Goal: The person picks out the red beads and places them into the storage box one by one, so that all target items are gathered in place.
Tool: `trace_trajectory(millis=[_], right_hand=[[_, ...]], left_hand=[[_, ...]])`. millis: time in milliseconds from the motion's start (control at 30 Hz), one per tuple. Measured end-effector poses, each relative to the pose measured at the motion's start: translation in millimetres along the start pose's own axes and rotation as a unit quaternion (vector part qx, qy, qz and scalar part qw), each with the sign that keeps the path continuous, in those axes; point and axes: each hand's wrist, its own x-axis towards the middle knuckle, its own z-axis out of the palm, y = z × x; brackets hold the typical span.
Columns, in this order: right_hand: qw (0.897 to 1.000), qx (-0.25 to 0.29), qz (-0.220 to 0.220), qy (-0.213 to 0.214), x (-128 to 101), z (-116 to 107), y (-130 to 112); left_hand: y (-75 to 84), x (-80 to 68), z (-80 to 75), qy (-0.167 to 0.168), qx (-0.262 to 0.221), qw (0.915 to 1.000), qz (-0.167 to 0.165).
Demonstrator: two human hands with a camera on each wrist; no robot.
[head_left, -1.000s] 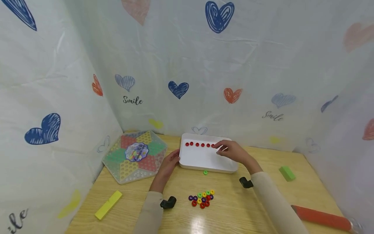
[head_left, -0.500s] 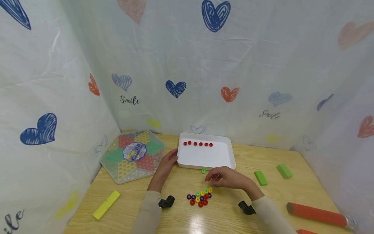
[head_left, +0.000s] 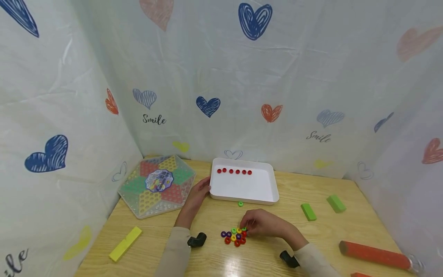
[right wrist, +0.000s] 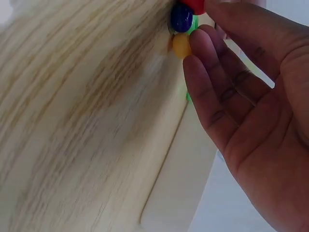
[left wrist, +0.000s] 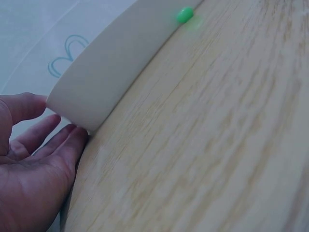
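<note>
One white tray (head_left: 244,187), touched by the left hand (head_left: 197,194), fingers loosely parted; right hand (head_left: 264,223) at beads (head_left: 238,237) (grip: cannot tell).

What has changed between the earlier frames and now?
The right-hand grip has moved from the right end of the red bead row in the white tray back toward the person, to the bead pile; whether it pinches a bead is unclear. Unchanged: the left-hand grip at the tray's left edge, the six red beads in their row, the green bead before the tray.
</note>
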Motion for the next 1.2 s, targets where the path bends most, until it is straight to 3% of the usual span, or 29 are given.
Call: trace_trajectory(millis=[200,400,733,900,1200], right_hand=[[0.998,-0.053,0.008,0.014,1.2,6.5,-4.8],[0.997,-0.072,0.014,0.011,1.5,14.4,-10.9],[0.987,-0.158,0.0,0.021,2.8,28.1,-12.3],[0.986,-0.162,-0.003,0.036,3.1,29.2,-16.2],[0.992,-0.109,-0.009,0.063,0.8,21.8,-22.2]], left_hand=[[0.4,-0.2,0.5,0.001,0.002,1.0,-0.002],[-0.7,1.1,0.5,0.008,0.005,0.9999,-0.007],[0.5,1.1,2.6,0.013,0.002,0.9999,0.0],[2.3,0.1,3.1,0.008,0.001,1.0,0.002],[3.0,-1.0,2.4,0.006,0.0,1.0,-0.002]])
